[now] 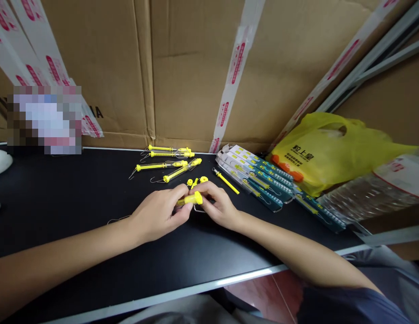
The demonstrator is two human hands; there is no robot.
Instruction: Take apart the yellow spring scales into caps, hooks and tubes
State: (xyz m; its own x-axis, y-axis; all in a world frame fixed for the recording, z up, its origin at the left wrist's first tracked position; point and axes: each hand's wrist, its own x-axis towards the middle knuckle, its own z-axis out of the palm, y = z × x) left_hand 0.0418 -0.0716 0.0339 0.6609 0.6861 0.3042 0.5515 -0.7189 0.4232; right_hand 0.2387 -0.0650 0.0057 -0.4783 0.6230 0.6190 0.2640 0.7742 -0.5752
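Holding centre, just above the black table (77, 193): a yellow-capped tube (197, 198), clear-bodied, gripped in the left hand (158, 211) between thumb and curled fingers. Long axis runs roughly sideways, foreshortened, capped end out to the right. That end lies immediately left of the right hand (219, 207), whose fingertips sit nearer the cap than the left's. Right hand half-curled, thumb and fingers drawn close together; a bent wire loop (198, 209) shows below the cap at its thumb. Cannot tell whether those fingers pinch the loop, press the cap, or only hover: the cap blocks the view.

Just beyond both hands, loose: a yellow ring (203, 179). Right of it, a yellow rod (227, 181) lying slantwise. Farther off, leftward: hooked spring scales (162, 166), flat on the tabletop.
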